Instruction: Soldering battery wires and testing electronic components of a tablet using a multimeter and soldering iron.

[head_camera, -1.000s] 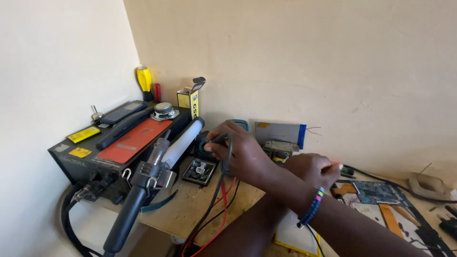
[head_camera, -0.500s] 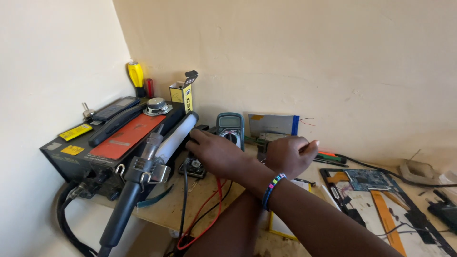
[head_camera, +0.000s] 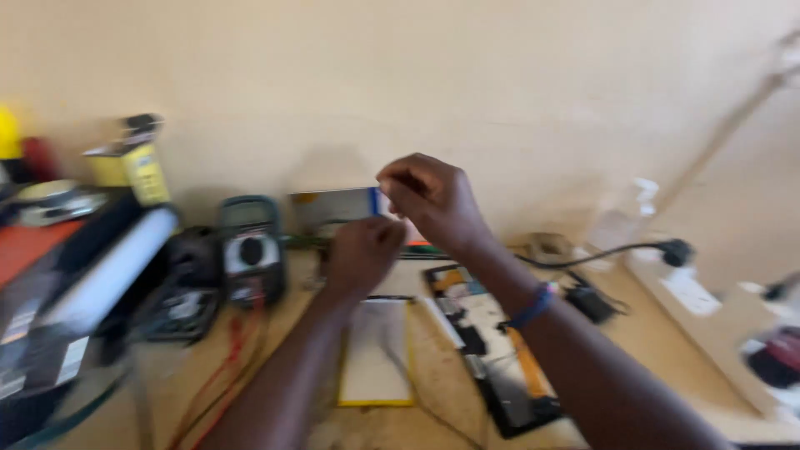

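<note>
Both hands hang over the middle of the desk (head_camera: 433, 367). The left hand (head_camera: 362, 254) is loosely curled, and the blur hides whether it holds anything. The right hand (head_camera: 433, 200), at about 1 o'clock from it, pinches its fingertips together; I cannot tell what is between them. The opened tablet (head_camera: 492, 350) lies at 5 o'clock below. A forearm could brush its bare boards, or catch the multimeter (head_camera: 250, 246) leads at 9 o'clock.
</note>
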